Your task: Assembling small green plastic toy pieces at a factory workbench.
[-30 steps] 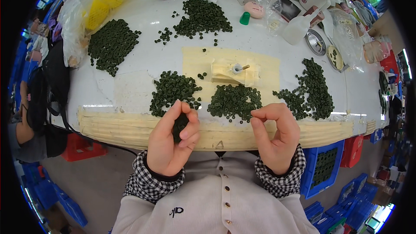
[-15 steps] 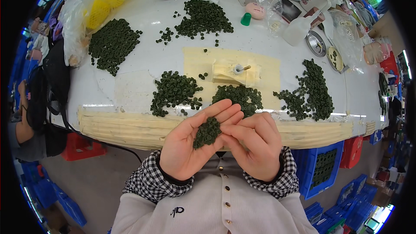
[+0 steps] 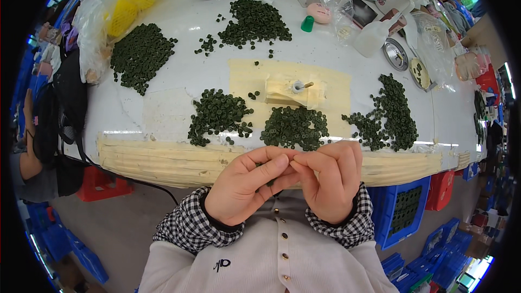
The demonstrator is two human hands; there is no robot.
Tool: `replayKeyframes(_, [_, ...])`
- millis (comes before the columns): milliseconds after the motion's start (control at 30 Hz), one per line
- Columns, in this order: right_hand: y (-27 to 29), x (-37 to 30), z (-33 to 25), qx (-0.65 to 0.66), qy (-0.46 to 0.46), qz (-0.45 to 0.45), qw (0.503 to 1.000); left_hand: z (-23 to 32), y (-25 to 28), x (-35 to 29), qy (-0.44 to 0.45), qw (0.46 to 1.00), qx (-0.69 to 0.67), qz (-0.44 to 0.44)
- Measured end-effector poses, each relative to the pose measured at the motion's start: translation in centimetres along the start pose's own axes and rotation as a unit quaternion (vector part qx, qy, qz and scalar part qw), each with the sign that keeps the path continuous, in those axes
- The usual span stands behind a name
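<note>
The left hand [image 3: 241,187] — open-palmed before — now curls round small dark-green pieces [image 3: 270,183]; right hand [image 3: 332,182] pinched, contents unclear.

A peg block [image 3: 279,95] stands on a sheet [image 3: 338,81] on the desk [image 3: 182,68]. The near heap of small parts [image 3: 294,126] lies just before it, the left heap [image 3: 220,111] and right heap [image 3: 398,111] to either side, the back heap [image 3: 256,21] behind. At far left, the outer heap [image 3: 142,54] lies beside a plastic bag [image 3: 89,32].
</note>
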State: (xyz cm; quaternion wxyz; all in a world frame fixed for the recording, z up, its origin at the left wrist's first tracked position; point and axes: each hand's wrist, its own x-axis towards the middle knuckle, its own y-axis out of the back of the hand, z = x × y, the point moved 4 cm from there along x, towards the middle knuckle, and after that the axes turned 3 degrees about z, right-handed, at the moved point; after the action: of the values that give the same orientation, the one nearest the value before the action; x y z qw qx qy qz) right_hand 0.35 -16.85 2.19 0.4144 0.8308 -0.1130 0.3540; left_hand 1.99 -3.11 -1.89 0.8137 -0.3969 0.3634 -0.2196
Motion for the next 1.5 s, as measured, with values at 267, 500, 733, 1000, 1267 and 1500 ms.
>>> replayKeyframes(267, [0.5,0.3,-0.4,0.052,0.049,-0.003,0.997,0.4,0.5,0.0,-0.019,1.0,-0.008,0.019])
replayKeyframes(500, [1.6,0.0,3.6,0.016,-0.126,-0.039,0.991,1.1,1.4,-0.2,-0.037,0.999,-0.033,0.02])
replayKeyframes(733, [0.8,-0.3,3.5,-0.019,-0.084,-0.12,0.989,1.1,1.5,-0.1,-0.054,0.997,-0.039,0.041])
replayKeyframes(1000, [0.1,-0.4,3.4,-0.048,-0.074,-0.119,0.989,1.1,1.2,-0.1,-0.059,0.997,-0.032,0.047])
replayKeyframes(1267, [0.5,-0.4,3.0,0.2,-0.224,-0.089,0.95,0.7,1.0,0.0,-0.068,0.997,0.016,0.04])
replayKeyframes(1500, [-0.5,-0.9,2.8,0.383,-0.281,-0.101,0.874,0.4,0.5,0.0,-0.071,0.994,0.065,0.051])
